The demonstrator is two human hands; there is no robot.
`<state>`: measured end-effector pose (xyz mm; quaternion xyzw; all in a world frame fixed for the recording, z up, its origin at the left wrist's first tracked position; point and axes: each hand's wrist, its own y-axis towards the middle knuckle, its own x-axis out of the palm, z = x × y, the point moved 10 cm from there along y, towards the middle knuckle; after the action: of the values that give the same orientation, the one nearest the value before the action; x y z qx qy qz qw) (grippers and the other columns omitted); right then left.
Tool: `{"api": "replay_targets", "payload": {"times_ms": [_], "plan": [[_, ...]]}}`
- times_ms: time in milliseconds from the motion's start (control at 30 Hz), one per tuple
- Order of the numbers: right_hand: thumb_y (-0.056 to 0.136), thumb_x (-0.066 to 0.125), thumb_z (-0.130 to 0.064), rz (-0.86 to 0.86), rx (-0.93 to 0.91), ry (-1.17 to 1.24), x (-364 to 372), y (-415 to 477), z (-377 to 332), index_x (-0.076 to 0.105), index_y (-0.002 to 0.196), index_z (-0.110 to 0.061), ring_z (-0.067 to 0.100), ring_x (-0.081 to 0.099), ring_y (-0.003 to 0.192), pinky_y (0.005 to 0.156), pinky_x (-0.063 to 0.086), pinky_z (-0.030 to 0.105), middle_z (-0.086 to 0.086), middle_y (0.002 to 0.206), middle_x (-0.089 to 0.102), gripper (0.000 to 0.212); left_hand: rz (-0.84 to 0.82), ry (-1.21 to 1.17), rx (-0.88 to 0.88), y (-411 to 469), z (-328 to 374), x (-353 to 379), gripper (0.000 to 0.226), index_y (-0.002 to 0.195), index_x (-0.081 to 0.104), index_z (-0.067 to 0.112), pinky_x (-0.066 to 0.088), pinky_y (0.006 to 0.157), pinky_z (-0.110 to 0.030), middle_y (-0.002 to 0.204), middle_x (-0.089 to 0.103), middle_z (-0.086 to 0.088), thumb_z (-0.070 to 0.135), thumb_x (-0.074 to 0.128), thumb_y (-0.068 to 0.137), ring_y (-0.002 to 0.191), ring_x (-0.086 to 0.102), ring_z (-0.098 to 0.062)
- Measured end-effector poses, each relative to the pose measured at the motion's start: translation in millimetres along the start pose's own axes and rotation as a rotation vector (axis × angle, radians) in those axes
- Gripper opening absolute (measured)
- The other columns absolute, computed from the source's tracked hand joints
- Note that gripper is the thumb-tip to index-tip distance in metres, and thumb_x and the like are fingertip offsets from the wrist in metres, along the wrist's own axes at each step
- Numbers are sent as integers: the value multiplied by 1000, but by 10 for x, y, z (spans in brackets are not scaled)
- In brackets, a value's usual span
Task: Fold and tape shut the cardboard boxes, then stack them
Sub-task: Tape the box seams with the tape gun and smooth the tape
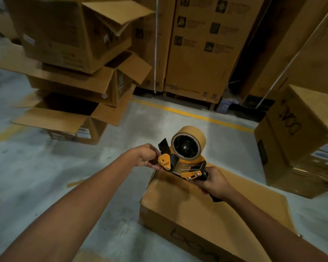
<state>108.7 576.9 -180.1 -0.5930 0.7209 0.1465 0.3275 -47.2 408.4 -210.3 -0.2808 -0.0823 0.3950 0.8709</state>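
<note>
The right hand (214, 183) grips the tape dispenser (186, 157); the left hand (147, 156) pinches its roller end. Start the tape at the cardboard box's (206, 214) far edge.

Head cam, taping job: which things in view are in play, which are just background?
In play: tape dispenser, gripped by right hand, left hand pinching its front; near box beneath; open-flapped boxes stacked left.
Background: tall printed cartons; yellow floor line; far-right boxes, possibly finished.

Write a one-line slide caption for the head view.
The right hand grips a tape dispenser by its handle over a cardboard box; left hand holds its front end.
</note>
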Motion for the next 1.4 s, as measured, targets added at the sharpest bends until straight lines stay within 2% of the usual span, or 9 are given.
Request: {"api": "replay_targets", "payload": {"times_ms": [233,333,567,700,867,1067,1167,1267,1400], "plan": [[82,82,-28,12,10,-20,283,576,278,75,82,-19,6,61,54,53,47,27,-4,66,71,11,-25,144,-61,652,-266,-188,21,99,57,-9,62,59,-35,104,65,-34,-17,38,96,77,73,-41],[83,80,-29,-22,-8,-76,422,744,328,72,81,-30,-2,64,61,55,46,17,-18,64,68,8,-88,189,-66,801,-398,-247,22,107,64,-14,61,63,-30,89,72,-27,-13,45,96,83,74,-39],[82,75,-39,-37,25,-185,633,898,566,74,88,-24,11,66,73,69,54,43,-3,80,73,16,-148,219,-49,1000,-616,-280,18,105,68,-7,60,67,-27,88,75,-21,-6,53,95,81,75,-32],[82,75,-32,-29,9,-180,644,900,574,75,99,-27,12,67,77,70,55,42,-4,85,74,18,-142,183,-24,1098,-706,-279,20,105,68,-9,60,67,-28,94,73,-27,-9,51,95,83,75,-32],[82,76,-32,-5,1,-185,626,859,565,58,78,-48,11,66,77,69,53,34,-16,76,65,24,-129,130,-21,1190,-794,-303,23,106,66,-15,60,67,-29,94,71,-31,-13,46,94,81,74,-34],[81,74,-33,-35,14,-194,629,808,546,70,96,-39,12,67,79,69,53,34,-14,82,69,16,-152,-9,-97,1295,-1085,-295,26,121,56,-11,62,74,-37,106,70,-29,-6,41,100,90,73,-39],[78,70,-45,-47,37,-212,637,813,574,66,92,-44,10,67,82,72,55,37,-13,85,70,15,-213,-80,-121,1243,-1139,-130,16,107,59,-3,61,63,-30,91,72,-17,-4,45,100,72,72,-23],[68,59,-65,-54,53,-228,652,813,581,69,98,-39,10,67,85,75,56,39,-9,92,73,41,-165,-122,-97,1153,-1187,85,23,82,56,11,43,48,-24,64,58,-4,4,43,100,51,51,-12],[62,52,-74,-56,82,-257,669,788,592,72,108,-31,12,68,88,76,57,38,-8,98,74,66,19,-60,21,1164,-1203,82,15,91,58,14,46,54,-27,73,58,-8,7,46,96,62,53,-19]]}}
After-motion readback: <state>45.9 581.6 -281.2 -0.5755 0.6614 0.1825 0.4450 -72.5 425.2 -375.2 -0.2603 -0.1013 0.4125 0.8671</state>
